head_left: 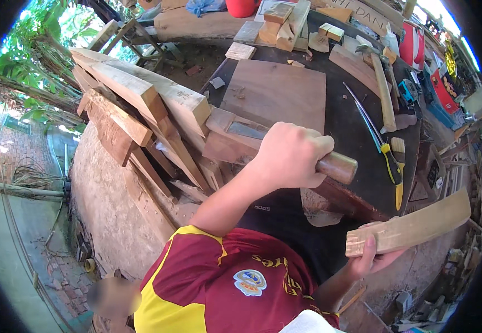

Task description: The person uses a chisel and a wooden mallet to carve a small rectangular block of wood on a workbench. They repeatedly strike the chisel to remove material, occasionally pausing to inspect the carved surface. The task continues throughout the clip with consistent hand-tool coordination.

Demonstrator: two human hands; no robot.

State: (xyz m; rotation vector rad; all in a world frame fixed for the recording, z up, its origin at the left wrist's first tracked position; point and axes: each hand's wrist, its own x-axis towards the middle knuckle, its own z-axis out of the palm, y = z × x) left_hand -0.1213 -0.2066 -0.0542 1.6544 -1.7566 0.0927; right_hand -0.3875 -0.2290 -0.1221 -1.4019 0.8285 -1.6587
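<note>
My left hand [291, 152] is closed around a rounded wooden tool handle [335, 166]; a flat grey blade [244, 129] shows on its far side, over a short wood block [221, 147]. My right hand [368, 250] grips a long, pale wooden board [413, 222], held low at the bench's right front, fingers partly hidden behind it. A square brown board [274, 86] lies beyond my left hand on the dark bench top [357, 127]. Long pliers [391, 164] with yellow-and-black handles and a paintbrush [398, 175] lie to the right.
Stacked timber pieces [135, 105] lean along the bench's left side. A hammer [382, 89], a teal power tool [407, 91] and small wood offcuts [274, 28] crowd the back and right. A red container [240, 6] stands at the far back. Cables and scrap wood lie at the sides.
</note>
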